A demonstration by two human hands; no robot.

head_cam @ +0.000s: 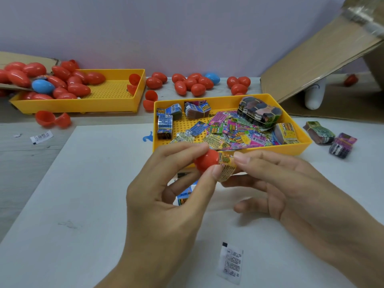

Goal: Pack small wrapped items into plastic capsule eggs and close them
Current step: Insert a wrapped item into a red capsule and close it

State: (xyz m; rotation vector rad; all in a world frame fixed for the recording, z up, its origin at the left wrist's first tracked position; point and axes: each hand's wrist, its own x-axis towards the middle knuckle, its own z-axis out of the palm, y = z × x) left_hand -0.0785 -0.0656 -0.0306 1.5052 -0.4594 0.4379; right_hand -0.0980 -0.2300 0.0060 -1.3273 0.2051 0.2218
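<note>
White table (62, 183), hands crowding tray edge (228, 151)

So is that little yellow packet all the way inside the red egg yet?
Not yet. The yellow packet sticks out of the red egg half, which the left hand grips; the right hand pushes it.

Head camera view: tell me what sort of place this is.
Probably a small hand-packing workstation: a yellow plastic tray of printed packets, loose red plastic capsule eggs along the wall, an open cardboard box.

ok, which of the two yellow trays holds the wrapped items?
The near tray, just behind the hands. It holds printed packets and bundles; the far-left tray holds only red and blue eggs.
</note>
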